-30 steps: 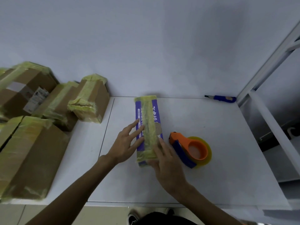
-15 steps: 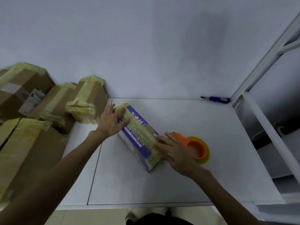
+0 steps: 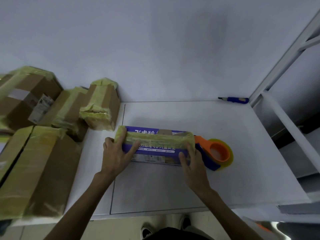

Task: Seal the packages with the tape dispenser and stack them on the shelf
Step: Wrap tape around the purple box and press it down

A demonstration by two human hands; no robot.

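Head view: purple box (image 3: 155, 147) lies flat on white counter (image 3: 173, 187), long axis left to right, near the middle. Yellowish tape runs along its top and over both ends. Left hand (image 3: 117, 155) on the box's left end, fingers fairly straight and spread across top and end, pressing, not clasped. Right hand (image 3: 193, 164) grips the right end: thumb on the front face, fingers wrapped round the end. Orange and blue dispenser (image 3: 216, 153) on the counter just beside the right end, partly behind the right hand; contact with box unclear. Taped brown cartons (image 3: 43, 170) piled at left. Blue knife (image 3: 233, 100) by the back wall, beside the white shelf (image 3: 277, 80) frame.
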